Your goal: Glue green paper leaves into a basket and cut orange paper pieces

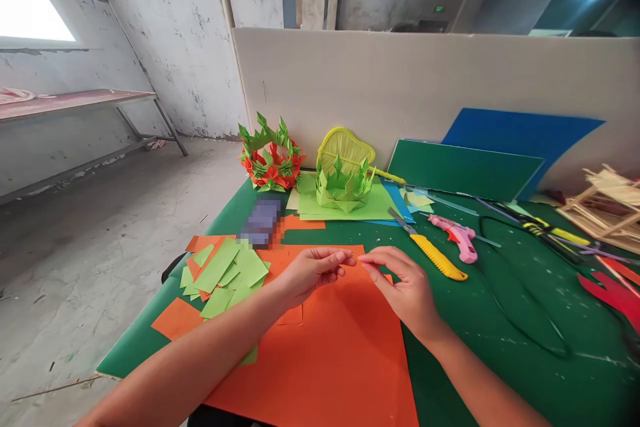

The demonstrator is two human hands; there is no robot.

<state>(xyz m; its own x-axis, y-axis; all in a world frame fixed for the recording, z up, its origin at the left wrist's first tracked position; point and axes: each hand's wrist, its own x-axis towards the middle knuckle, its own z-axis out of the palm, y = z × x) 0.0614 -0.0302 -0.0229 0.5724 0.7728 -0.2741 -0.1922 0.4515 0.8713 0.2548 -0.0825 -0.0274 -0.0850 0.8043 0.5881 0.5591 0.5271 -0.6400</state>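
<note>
Over a large orange paper sheet [345, 347], my left hand [317, 272] is closed, thumb against the bent fingers. My right hand [403, 283] faces it with thumb and index finger nearly together in a pinch. The fingertips of the two hands almost meet. Anything between them is too small to make out against the orange. Left of my hands lies a loose pile of green paper pieces [220, 273] with some orange ones among them. A folded green paper crown shape [343, 190] stands on green sheets behind my hands.
A red and green folded paper ring [273, 160] stands at the back left. To the right lie a yellow utility knife [437, 257], a pink glue gun [457, 235] with its cord, and pliers [555, 233]. A beige partition [425, 80] rises behind the green table [505, 307].
</note>
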